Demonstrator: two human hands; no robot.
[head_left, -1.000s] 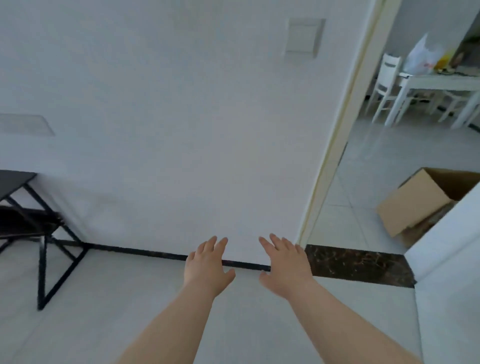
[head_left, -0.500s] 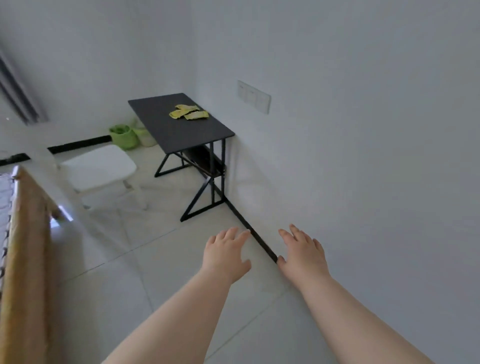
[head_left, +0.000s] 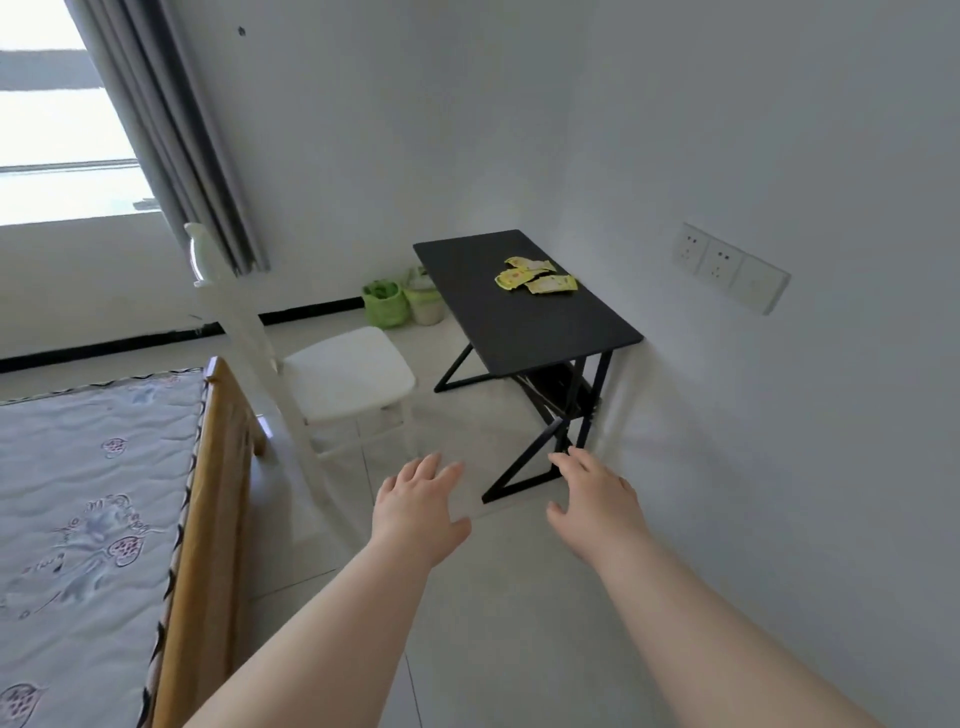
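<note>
Barely begun, by the look of it: nothing gripped, nothing yet reached. At far left, a quilted pale-grey mattress (head_left: 78, 493) with stitched motifs, edged by a varnished honey-coloured wooden bed frame (head_left: 208, 493). Next, a smooth, hard white chair (head_left: 348, 371). Then the left hand (head_left: 415, 512), stretched out over glossy pale floor tiles (head_left: 519, 597), fingers straight and slightly spread, empty. Beyond, a matt black rectangular side table (head_left: 524, 322) on thin angular metal legs, set against the wall and well ahead of both hands, carrying crinkled yellow sachets (head_left: 535, 275) — probably the goal. Lastly the right hand (head_left: 597, 506), likewise flat and splayed, holding nothing, apparently short of the table's foot.
</note>
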